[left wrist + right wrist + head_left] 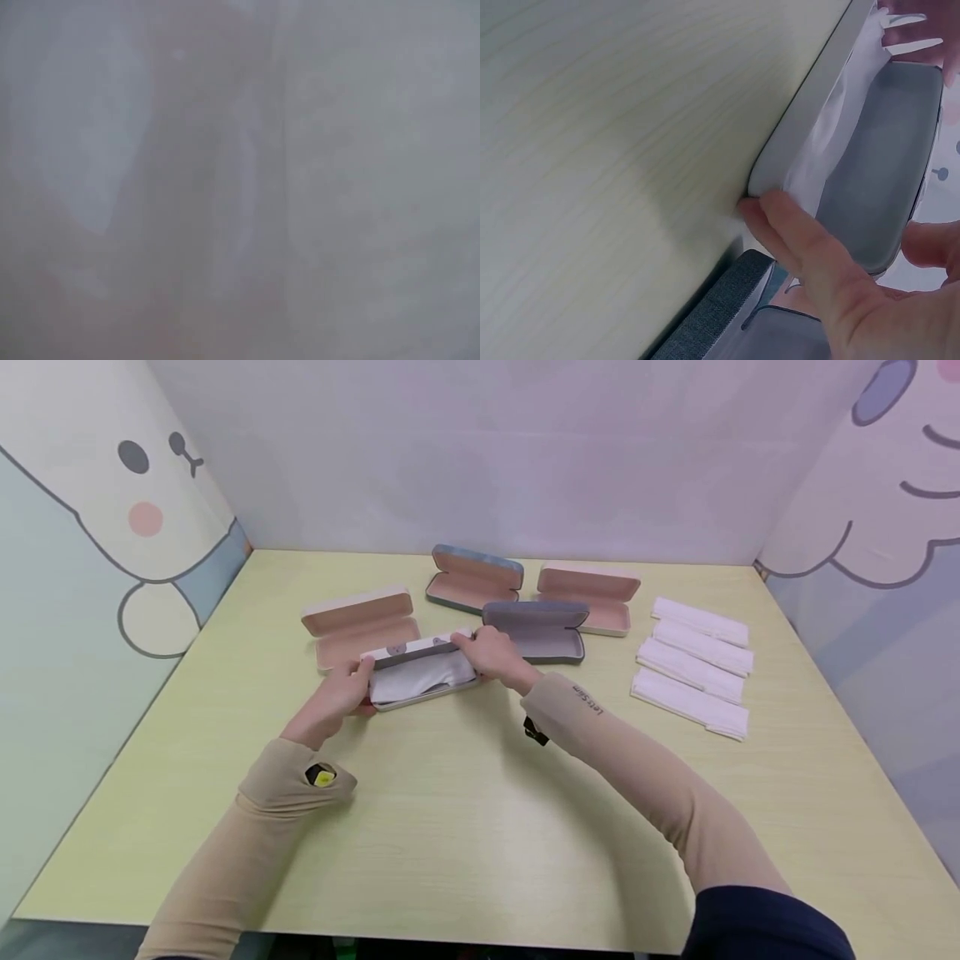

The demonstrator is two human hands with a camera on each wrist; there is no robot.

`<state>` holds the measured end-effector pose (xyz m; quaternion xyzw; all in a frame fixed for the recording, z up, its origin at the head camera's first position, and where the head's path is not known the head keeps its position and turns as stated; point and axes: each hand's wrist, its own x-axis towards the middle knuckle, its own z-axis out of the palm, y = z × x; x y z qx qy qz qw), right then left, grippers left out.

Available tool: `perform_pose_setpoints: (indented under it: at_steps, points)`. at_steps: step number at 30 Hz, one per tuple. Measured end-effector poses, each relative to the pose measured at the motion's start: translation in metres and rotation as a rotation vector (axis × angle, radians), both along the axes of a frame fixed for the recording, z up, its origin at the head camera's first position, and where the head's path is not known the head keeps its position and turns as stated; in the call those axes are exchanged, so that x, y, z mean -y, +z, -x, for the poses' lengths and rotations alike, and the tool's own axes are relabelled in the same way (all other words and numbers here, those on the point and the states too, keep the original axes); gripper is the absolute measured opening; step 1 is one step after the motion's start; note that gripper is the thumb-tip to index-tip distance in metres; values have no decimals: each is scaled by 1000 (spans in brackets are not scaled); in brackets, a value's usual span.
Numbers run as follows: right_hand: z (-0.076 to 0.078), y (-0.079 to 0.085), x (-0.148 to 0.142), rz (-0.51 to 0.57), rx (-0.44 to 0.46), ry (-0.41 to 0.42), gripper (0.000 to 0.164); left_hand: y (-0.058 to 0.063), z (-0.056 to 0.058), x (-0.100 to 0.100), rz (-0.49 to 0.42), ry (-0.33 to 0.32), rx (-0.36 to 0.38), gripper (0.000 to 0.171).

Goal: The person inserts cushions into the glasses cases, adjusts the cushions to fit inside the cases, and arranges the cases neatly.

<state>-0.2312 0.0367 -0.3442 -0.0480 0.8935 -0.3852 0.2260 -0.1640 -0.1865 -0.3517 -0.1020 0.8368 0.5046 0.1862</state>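
A glasses case (pixel 415 651) with a white lid and grey lining stands partly open between my hands. Inside it lies a white folded cloth (pixel 420 678), which the right wrist view also shows along the base. My left hand (pixel 335 696) grips the case's left end, thumb toward the top. At the opposite end my right hand (pixel 495 656) holds on, its thumb at the lid and its fingers (pixel 802 240) against the base's corner. The left wrist view is too fogged to make out details.
Open cases stand behind: a pale one (pixel 367 631) with pink lining, a blue one (pixel 475 583), a dark grey one (pixel 542 639) close by my right hand, and a pink one (pixel 592 597). Several folded white cloths (pixel 686 670) lie at the right. Walls border the table (pixel 450 827).
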Motion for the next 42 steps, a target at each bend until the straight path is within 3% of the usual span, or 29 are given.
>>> perform_pose_setpoints:
  at_steps: [8,22,30,42]
  points:
    - [-1,2,-5,46,38,50,39,1,2,0,12,-23,28,54]
    - [-5,0,-7,74,8,42,28,0,-2,-1,29,-48,4,45]
    - [-8,-4,-6,77,-2,12,45,-6,-5,-2,22,-33,-57,42]
    - [-15,-13,-8,41,-50,25,50,-7,-10,-7,101,25,-33,47]
